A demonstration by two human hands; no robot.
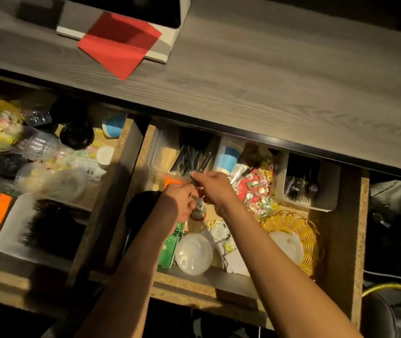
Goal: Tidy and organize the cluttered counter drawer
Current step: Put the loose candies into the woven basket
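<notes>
Drawer, open, cluttered. Right hand pinching dark pens; bundle fans far-left from fingertips, long axis near-right to far-left, over clear tray. Left hand just near-left, curled round small item, identity unclear. Pen ends under counter edge hidden.

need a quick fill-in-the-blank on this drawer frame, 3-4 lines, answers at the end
1. The right hand pinches a bundle of black ____ over the drawer.
2. The wicker basket in the drawer is ____ in colour.
3. The sheet of paper lying on the countertop is ____.
4. The paper cup behind the hands is white and ____.

Missing words: straws; yellow; red; blue
</notes>
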